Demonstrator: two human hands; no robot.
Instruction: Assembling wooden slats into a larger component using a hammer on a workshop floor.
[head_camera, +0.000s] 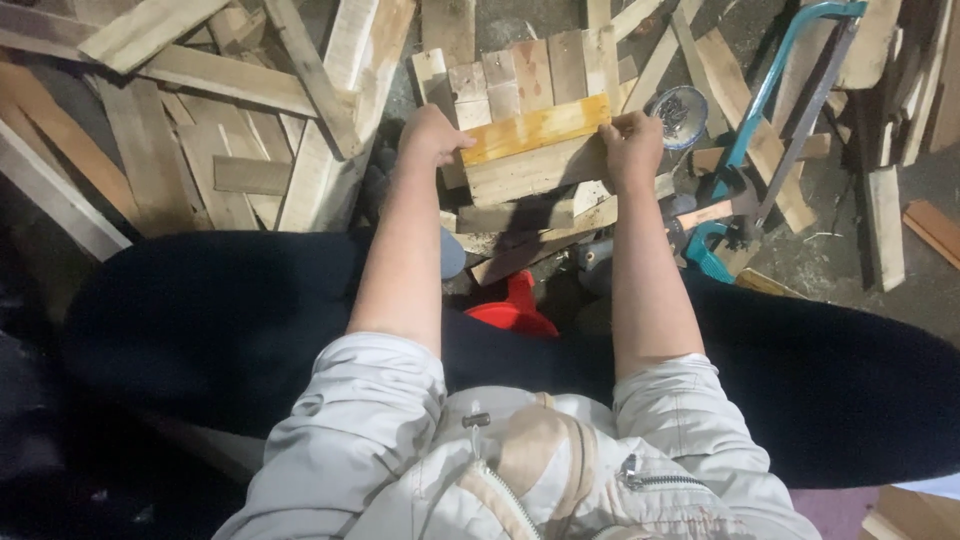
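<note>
**Yellow-stained plank held over a heap of scrap timber**

The yellow plank (536, 128), a short flat board with a glossy amber face and straight sawn edges, lies crosswise in front of the seated person, gripped at both ends. The left hand (433, 135) is closed in a fist-like curl over the plank's left end, knuckles up. The right hand (631, 145) wraps the right end, fingers folded over the top edge. Just below and touching the yellow piece sits a pale bare-wood board (530, 170), rough and matte, which both hands also seem to clamp. Behind them, 5 or so short upright slats (520, 70) of raw wood stand side by side in uneven lengths.

Loose weathered planks (230, 130), grey-brown and splintery, are piled to the left on the dark ground. To the right a hacksaw with a teal metal frame (775, 90) leans across the offcuts, and a small round patterned bowl (682, 112) sits just beside the right hand. A red plastic object (515, 308) shows between the knees, which are covered in dark cloth. The person's sleeves (370, 400) are pale grey fabric, pushed up above the elbows, with a metal zip down the jacket front.
</note>
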